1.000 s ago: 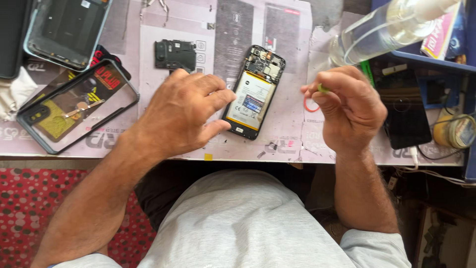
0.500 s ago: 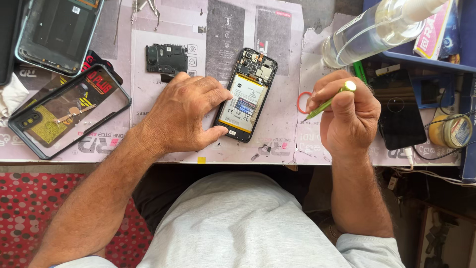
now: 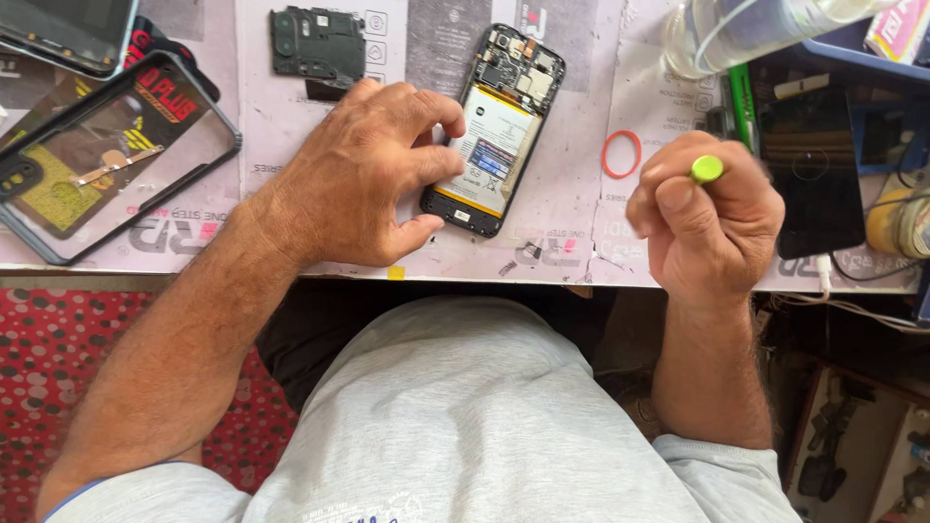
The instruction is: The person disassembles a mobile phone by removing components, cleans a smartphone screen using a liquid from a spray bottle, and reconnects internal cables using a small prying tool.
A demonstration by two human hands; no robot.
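An opened phone (image 3: pixel 496 131) lies on the work mat with its back cover off, its white battery and circuit board showing. My left hand (image 3: pixel 363 174) rests on the phone's left edge, with fingers on the battery and the thumb at the bottom corner. To the right of the phone, near the table's front edge, my right hand (image 3: pixel 707 218) is closed around a thin green-capped tool (image 3: pixel 706 169), which stands end-on to the camera. An orange rubber ring (image 3: pixel 621 154) lies on the mat between the phone and my right hand.
A black inner cover plate (image 3: pixel 318 42) lies at the top, left of the phone. A clear phone case (image 3: pixel 102 160) and another phone back (image 3: pixel 68 29) sit at the left. At the right are a clear plastic bottle (image 3: pixel 756 29), a dark phone (image 3: pixel 812 184) and a blue tray (image 3: pixel 872 58).
My right hand has turned the green tool from slanting toward the ring to upright, and has drawn back toward the table edge. My left hand stays on the phone.
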